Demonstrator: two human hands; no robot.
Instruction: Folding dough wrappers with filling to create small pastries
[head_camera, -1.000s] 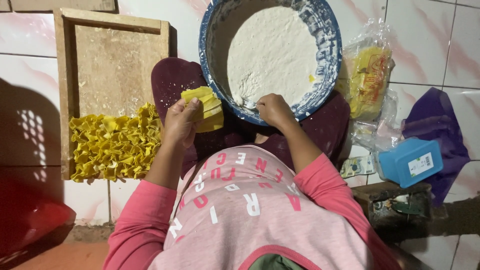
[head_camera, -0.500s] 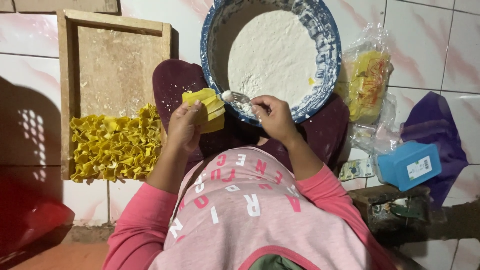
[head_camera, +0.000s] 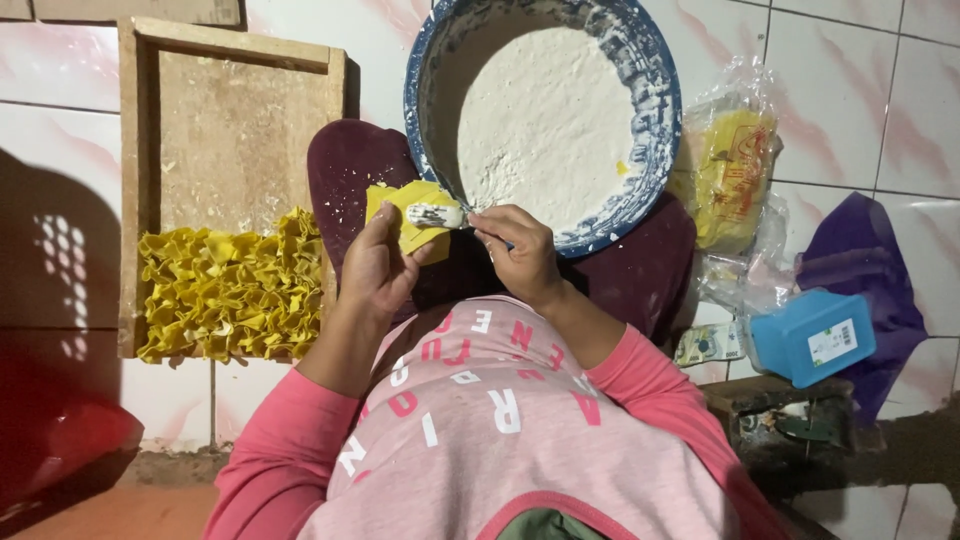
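Left hand (head_camera: 375, 270) cupped, pinching a yellow wrapper (head_camera: 405, 215); right hand (head_camera: 520, 250) gripping a spoon (head_camera: 435, 214) of white filling over it. Just beyond, blue bowl (head_camera: 655, 150) holding white filling. Far left, wooden tray (head_camera: 230, 130) holding folded yellow dumplings (head_camera: 230, 295).

A wide bowl (head_camera: 640, 110) of filling rests on the person's lap, the landmark here. Just before its near rim, the left hand (head_camera: 378, 270) cups a dough square (head_camera: 405, 210) — a loaded spoon (head_camera: 436, 215) lies on it, gripped by the right hand (head_camera: 520, 250). Left of the bowl sits a wooden tray (head_camera: 235, 130) (folded pieces (head_camera: 230, 295) fill its near end). Right of the bowl lies a plastic bag (head_camera: 735, 175); a lidded box (head_camera: 812, 336) sits beyond and nearer.
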